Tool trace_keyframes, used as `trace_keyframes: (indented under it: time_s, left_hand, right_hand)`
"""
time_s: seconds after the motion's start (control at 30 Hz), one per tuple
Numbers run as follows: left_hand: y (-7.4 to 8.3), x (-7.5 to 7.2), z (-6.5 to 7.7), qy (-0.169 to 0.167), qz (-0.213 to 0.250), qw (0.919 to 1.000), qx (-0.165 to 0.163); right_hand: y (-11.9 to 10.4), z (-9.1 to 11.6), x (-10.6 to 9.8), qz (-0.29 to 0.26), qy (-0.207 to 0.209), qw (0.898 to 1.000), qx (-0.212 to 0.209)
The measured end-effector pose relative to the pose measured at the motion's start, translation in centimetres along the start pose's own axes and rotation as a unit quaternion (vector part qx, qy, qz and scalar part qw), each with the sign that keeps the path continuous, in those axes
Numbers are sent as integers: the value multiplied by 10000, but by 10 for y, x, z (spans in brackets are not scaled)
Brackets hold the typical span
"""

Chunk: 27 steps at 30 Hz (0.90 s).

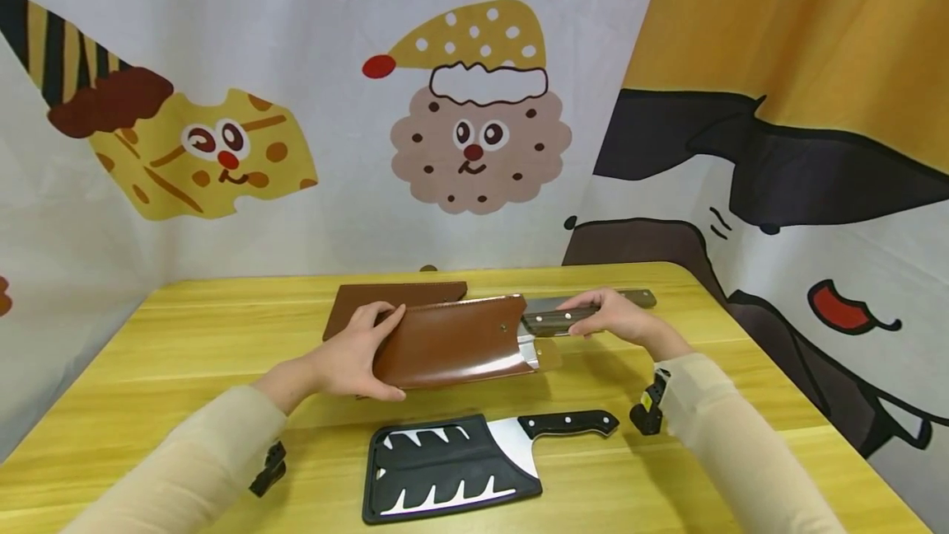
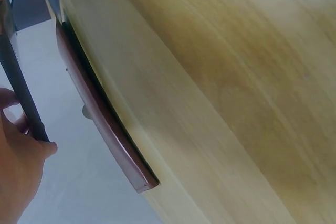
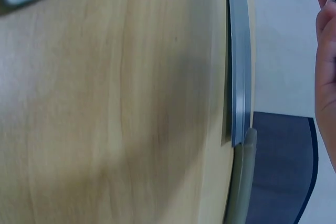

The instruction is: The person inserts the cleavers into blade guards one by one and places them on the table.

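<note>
A brown leather sheath (image 1: 452,342) is held up over the table, tilted, with a cleaver inside it. Only a strip of the cleaver's bright blade (image 1: 526,348) shows past the sheath's mouth. My left hand (image 1: 356,357) grips the sheath's closed end, fingers at the upper edge and thumb at the lower. With my right hand (image 1: 619,318) I pinch the cleaver's dark riveted handle (image 1: 552,320). The left wrist view shows the held sheath (image 2: 18,72) nearly edge-on beside my fingers.
Behind lie a second brown sheath (image 1: 356,303) and a knife with a grey-green handle (image 1: 639,297); its steel blade (image 3: 240,61) is partly hidden in the head view. In front lies a black-handled cleaver (image 1: 567,423) in a black plastic guard (image 1: 437,468). A printed curtain (image 1: 474,237) hangs behind.
</note>
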<state>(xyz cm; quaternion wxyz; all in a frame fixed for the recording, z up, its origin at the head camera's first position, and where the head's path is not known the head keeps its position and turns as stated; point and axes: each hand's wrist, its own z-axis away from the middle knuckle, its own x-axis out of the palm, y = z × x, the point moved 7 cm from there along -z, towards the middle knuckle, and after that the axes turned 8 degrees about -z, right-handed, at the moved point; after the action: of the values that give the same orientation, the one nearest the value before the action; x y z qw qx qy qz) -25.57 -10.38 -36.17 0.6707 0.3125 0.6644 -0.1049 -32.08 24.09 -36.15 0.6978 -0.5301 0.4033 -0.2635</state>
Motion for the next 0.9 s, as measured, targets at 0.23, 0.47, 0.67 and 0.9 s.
trace_keyframes:
  time_s: [0.23, 0.47, 0.67, 0.9]
  left_hand:
    - [0, 1, -1, 23, -25, 10000, 42]
    - [6, 2, -4, 49, -22, 9999, 145]
    - [4, 5, -3, 94, -179, 9996, 190]
    - [0, 15, -1, -67, -284, 9994, 184]
  right_hand:
    - [0, -6, 9, 15, -70, 9999, -128]
    - [-2, -11, 23, 71, -169, 9998, -6]
    - [-3, -15, 35, 129, -299, 9995, 17]
    - [7, -18, 43, 235, -336, 9991, 90]
